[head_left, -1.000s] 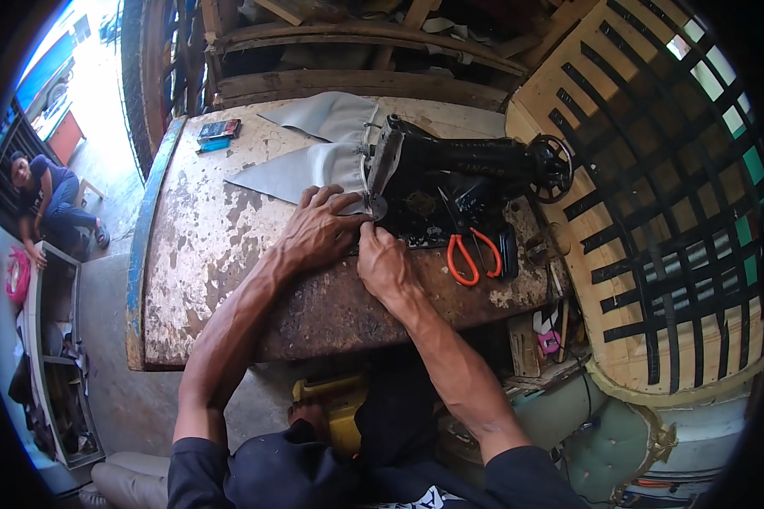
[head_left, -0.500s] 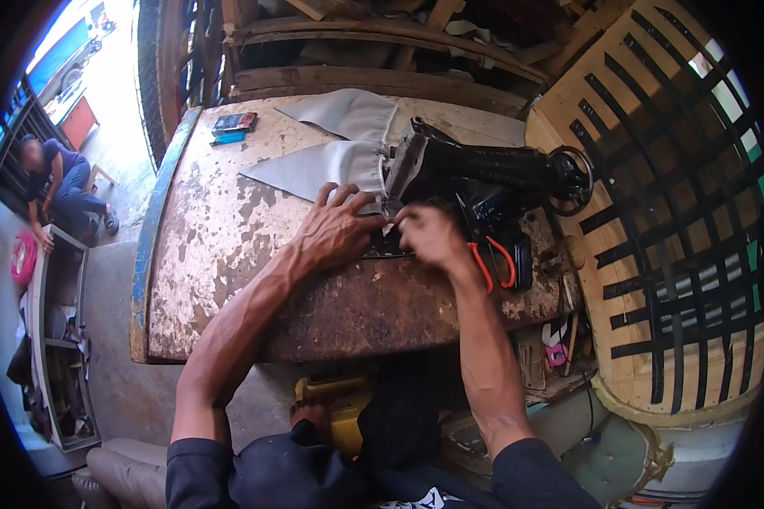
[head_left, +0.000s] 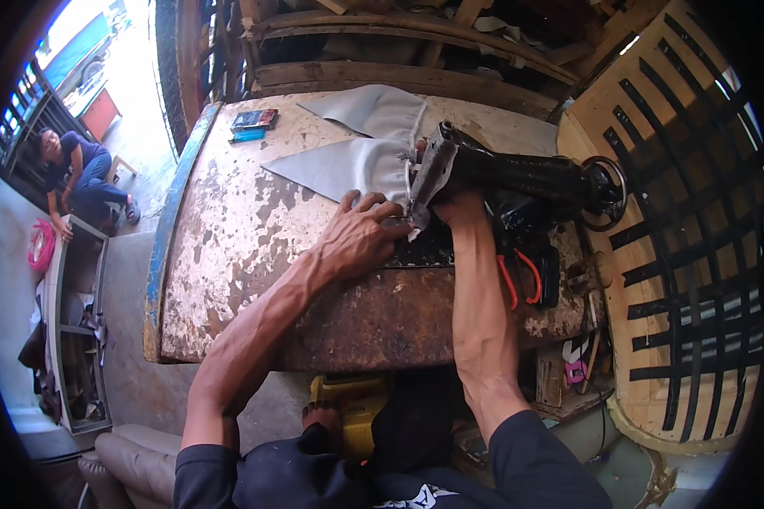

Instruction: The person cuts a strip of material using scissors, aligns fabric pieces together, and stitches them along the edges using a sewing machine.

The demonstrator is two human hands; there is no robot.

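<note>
A black sewing machine (head_left: 518,174) stands on the worn table, its head toward the middle. Pale grey fabric (head_left: 348,166) lies left of the needle area, gathered along its right edge, with a pointed corner to the left. My left hand (head_left: 361,233) holds the fabric's near edge, fingers bent over it and thumb close to the presser foot. A small white scrap (head_left: 413,234) shows at the thumb tip. My right hand (head_left: 463,208) reaches in under the machine's arm, where its fingers are hidden. Behind lies a second grey fabric piece (head_left: 369,110), also pointed.
Orange-handled scissors (head_left: 530,280) lie right of my right forearm. A small box and a blue lighter (head_left: 248,135) rest at the table's far left. A wooden frame with black webbing (head_left: 679,254) leans at right. A person (head_left: 76,174) sits at far left beside a cabinet (head_left: 57,314).
My right hand has gone from in front of the needle area to beneath the machine's arm. My left hand stays on the fabric. The whole view has shifted slightly.
</note>
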